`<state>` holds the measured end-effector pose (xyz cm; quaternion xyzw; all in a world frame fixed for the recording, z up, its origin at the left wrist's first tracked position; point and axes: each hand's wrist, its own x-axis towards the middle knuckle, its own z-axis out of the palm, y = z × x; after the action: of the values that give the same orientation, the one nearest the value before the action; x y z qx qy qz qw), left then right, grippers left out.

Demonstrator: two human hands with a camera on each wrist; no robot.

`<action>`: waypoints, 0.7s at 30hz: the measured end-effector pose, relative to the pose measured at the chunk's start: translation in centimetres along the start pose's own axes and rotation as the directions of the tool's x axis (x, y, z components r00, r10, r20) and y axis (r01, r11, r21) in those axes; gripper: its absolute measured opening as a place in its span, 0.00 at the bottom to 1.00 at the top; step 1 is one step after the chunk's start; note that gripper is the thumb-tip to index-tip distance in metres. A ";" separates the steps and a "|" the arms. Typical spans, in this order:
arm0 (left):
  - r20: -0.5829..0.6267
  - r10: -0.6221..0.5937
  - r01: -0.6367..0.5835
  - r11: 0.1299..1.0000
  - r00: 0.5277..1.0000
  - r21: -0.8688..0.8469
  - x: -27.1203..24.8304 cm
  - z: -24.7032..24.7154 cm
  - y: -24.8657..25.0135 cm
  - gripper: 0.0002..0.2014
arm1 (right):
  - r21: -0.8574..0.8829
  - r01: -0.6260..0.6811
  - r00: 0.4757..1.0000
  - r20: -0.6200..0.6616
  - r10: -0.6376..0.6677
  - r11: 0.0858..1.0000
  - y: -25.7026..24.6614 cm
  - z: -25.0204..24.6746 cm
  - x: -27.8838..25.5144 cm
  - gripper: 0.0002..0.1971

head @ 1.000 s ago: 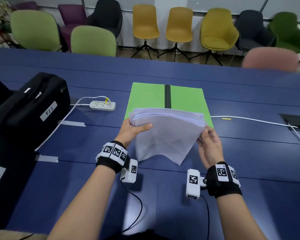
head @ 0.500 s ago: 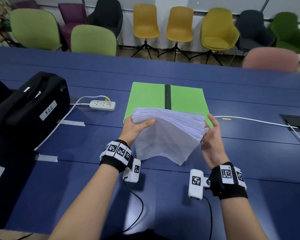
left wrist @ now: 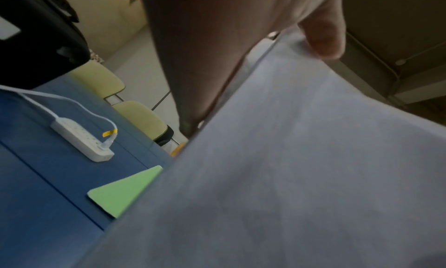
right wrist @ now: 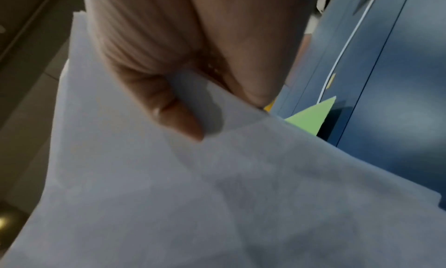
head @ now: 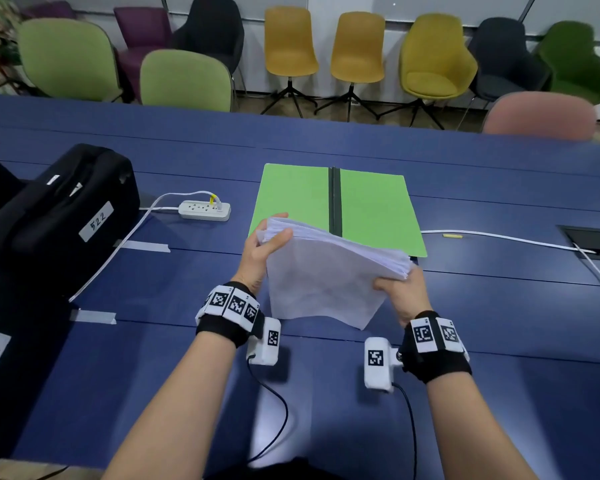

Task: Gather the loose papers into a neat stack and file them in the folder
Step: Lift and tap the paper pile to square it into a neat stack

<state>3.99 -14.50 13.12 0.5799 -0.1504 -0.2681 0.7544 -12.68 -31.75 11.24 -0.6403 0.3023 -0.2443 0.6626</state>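
Observation:
A thick stack of white papers (head: 326, 275) stands tilted on the blue table, top edge leaning down to the right. My left hand (head: 267, 247) grips its upper left corner, thumb on the near face. My right hand (head: 400, 292) pinches the right edge lower down. The left wrist view shows the papers (left wrist: 289, 176) filling the frame under my thumb (left wrist: 323, 37). In the right wrist view my thumb (right wrist: 178, 117) presses the papers (right wrist: 193, 195). The green folder (head: 371, 206) lies open and flat behind the stack, black spine in the middle; the stack hides its near edge.
A black case (head: 63, 216) with a white label sits at the left. A white power strip (head: 205, 210) and its cable lie left of the folder. A white cable (head: 499, 237) runs right toward a table hatch (head: 593, 239). Chairs line the far side.
The stack has tilted: its left corner rose with my left hand, and my right hand slid down and nearer along the right edge, now pinching it.

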 end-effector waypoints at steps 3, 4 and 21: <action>-0.156 0.063 -0.064 0.998 0.986 -0.003 0.0 1.4 0.2 0.20 | 0.116 0.023 0.995 -0.103 -0.011 0.993 -0.3 0.7 0.2 0.27; -0.178 0.061 -0.058 0.998 0.982 0.019 -0.1 2.0 0.0 0.12 | 0.129 0.031 0.994 -0.112 -0.017 0.991 -0.4 1.0 0.3 0.27; -0.386 -0.065 0.068 0.998 0.920 -0.006 -0.5 3.8 0.2 0.47 | 0.150 0.185 0.911 -0.397 -0.112 0.971 -2.5 3.0 0.7 0.07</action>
<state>1.58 -17.19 14.40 0.6289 0.0196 -0.1737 0.7576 -9.90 -30.26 13.68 -0.5367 0.3530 -0.4424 0.6258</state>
